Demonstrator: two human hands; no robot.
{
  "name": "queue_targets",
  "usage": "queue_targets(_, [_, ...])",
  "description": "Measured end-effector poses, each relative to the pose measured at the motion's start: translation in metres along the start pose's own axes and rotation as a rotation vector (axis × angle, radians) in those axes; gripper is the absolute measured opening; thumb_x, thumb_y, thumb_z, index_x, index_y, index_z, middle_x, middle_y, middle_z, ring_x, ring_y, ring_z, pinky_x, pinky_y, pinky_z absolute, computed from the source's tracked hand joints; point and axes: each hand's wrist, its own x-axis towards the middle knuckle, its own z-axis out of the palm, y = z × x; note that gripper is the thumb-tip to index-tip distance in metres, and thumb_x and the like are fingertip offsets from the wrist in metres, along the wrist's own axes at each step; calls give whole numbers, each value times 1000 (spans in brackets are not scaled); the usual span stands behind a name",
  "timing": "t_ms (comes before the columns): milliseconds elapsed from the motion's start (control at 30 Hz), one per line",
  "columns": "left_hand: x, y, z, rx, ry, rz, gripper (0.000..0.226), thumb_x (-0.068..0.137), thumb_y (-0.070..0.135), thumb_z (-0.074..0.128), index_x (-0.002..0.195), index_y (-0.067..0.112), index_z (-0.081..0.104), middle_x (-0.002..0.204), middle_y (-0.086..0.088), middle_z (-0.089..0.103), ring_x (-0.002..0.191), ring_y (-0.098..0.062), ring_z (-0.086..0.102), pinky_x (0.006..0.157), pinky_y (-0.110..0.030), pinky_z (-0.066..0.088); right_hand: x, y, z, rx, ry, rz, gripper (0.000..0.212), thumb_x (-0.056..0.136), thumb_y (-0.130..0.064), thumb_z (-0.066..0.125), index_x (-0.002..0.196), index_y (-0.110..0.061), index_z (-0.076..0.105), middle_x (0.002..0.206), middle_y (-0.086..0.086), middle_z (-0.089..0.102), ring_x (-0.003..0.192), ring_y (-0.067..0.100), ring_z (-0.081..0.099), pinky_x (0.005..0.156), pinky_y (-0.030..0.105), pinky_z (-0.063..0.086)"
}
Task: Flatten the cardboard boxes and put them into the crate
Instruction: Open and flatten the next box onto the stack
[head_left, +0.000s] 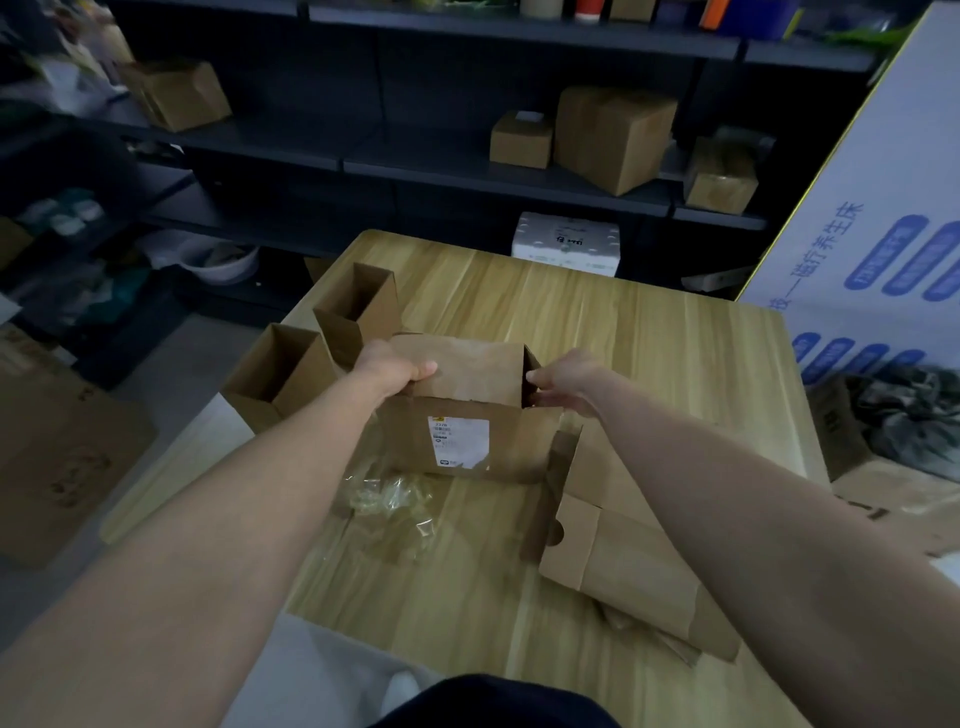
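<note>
A brown cardboard box with a white shipping label stands in the middle of the wooden table. My left hand grips the left edge of its raised top flap. My right hand pinches the flap's right edge at the box corner. Two open boxes, one nearer and one farther, stand at the table's left edge. A flattened box lies under my right forearm. No crate can be made out.
Crumpled clear plastic lies in front of the held box. Dark shelves behind hold several closed cartons. A large white printed carton leans at the right. Flat cardboard lies on the floor at the left.
</note>
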Motion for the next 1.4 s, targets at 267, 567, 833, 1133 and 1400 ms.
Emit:
queue_targets(267, [-1, 7, -3, 73, -8, 27, 73, 79, 36, 74, 133, 0, 40, 136, -16, 48, 124, -32, 48, 99, -39, 41, 5, -8, 7, 32, 68, 13, 29, 101, -21, 44, 120, -1, 53, 106, 13, 68, 82, 22, 68, 70, 29, 56])
queue_targets(567, [-17, 56, -5, 68, 15, 386, 77, 79, 53, 66, 138, 15, 35, 135, -5, 43, 119, -22, 47, 94, -36, 43, -11, -65, -4, -241, 161, -465, 22, 96, -19, 53, 76, -21, 60, 77, 5, 64, 70, 17, 64, 69, 31, 56])
queue_targets(833, [-25, 52, -10, 345, -150, 475, 47, 69, 18, 80, 103, 22, 48, 94, 9, 54, 93, -15, 57, 70, -25, 43, -25, -76, -11, -310, 93, -523, 29, 97, -24, 51, 89, 0, 66, 69, 9, 59, 59, 14, 50, 64, 30, 51])
queue_targets(1133, [-34, 54, 13, 775, 117, 582, 68, 70, 48, 76, 117, 13, 43, 95, -2, 56, 84, -21, 57, 71, -33, 47, -32, -63, -10, -366, -64, -519, 28, 98, -27, 50, 83, -7, 62, 61, 3, 57, 50, 10, 47, 60, 26, 44])
queue_targets(1400, [-32, 49, 20, 849, 166, 596, 64, 75, 49, 71, 118, 9, 45, 95, -4, 59, 82, -20, 59, 71, -31, 48, -43, -59, -10, -419, -60, -584, 31, 98, -29, 48, 71, -17, 57, 59, 2, 59, 53, 11, 47, 65, 28, 47])
